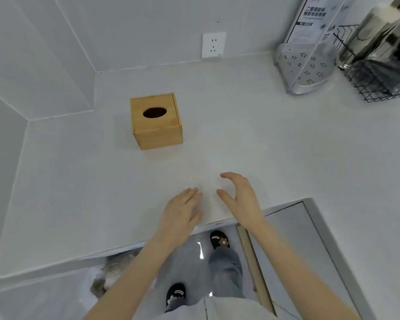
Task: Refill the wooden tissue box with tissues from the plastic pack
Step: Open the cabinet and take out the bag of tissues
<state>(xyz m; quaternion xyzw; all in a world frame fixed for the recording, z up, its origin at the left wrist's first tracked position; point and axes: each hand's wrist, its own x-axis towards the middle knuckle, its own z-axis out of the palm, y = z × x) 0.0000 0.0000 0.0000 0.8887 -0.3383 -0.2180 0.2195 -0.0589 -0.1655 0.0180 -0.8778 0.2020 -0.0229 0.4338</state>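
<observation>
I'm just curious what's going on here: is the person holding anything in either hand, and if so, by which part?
Nothing is held. The left hand and right hand are both open and empty above the counter, well short of the wooden tissue box.

wooden tissue box [156, 121] on counter [252, 139] — left hand [181, 212], right hand [241, 196] empty, near edge

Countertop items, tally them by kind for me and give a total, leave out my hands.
Wooden tissue box: 1
Perforated metal rack: 1
Black wire basket: 1
Total: 3
No plastic tissue pack is clearly visible on the counter.
</observation>
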